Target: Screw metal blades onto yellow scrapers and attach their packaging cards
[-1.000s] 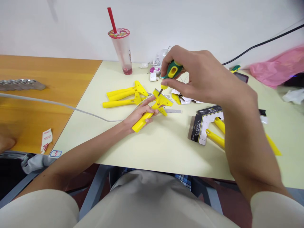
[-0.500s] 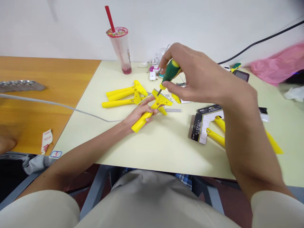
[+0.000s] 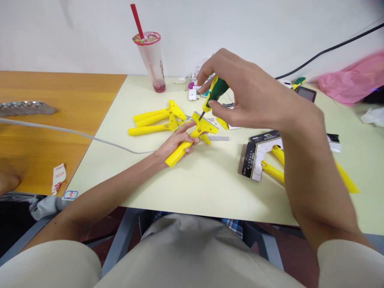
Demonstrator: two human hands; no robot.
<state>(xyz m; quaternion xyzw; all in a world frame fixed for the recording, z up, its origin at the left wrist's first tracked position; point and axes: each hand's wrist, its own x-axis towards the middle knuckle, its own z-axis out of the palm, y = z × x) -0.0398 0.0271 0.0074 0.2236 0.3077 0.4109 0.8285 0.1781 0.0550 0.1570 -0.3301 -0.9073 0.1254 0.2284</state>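
Note:
A yellow scraper lies across my left hand, whose fingers grip it just below its wide head. My right hand is above it, with thumb and fingers on the green and yellow handle of a screwdriver. The screwdriver slants down and its tip meets the left part of the scraper's head. Other yellow scrapers lie on the table just beyond my left hand. A flat grey blade rests to the right of the held scraper's head.
A plastic cup with a red straw stands at the back. Packaged yellow scrapers lie under my right forearm. A grey cable crosses from the left. A pink bag sits far right; part of another person's hand shows at the left edge.
The screwdriver handle has turned, showing more yellow on its side. My right fingers have loosened and shifted around it. My left hand and the scraper stay in place.

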